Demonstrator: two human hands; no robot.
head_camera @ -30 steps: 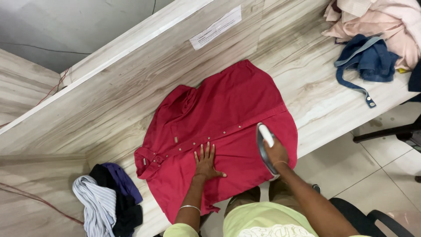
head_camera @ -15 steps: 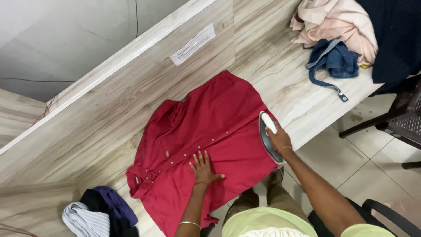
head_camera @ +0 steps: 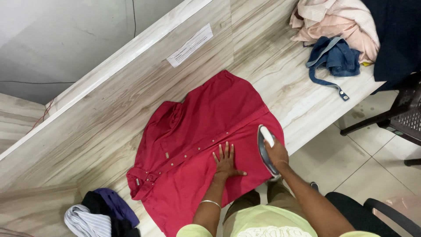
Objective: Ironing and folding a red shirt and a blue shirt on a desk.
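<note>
Pale wood-grain tabletop [head_camera: 109,127] carries a red shirt [head_camera: 206,131] spread flat at its near edge. Left hand [head_camera: 226,162] presses it, fingers splayed; right hand [head_camera: 277,153] grips the iron [head_camera: 265,147] on the hem, mid-pass, seemingly smoothing cloth.

Far beyond my right hand, a pink garment [head_camera: 337,22] lies heaped beside a crumpled blue one [head_camera: 335,57]. Left of my left hand sits a small striped and dark pile [head_camera: 103,215]. A paper label [head_camera: 189,45] lies beyond them.
</note>
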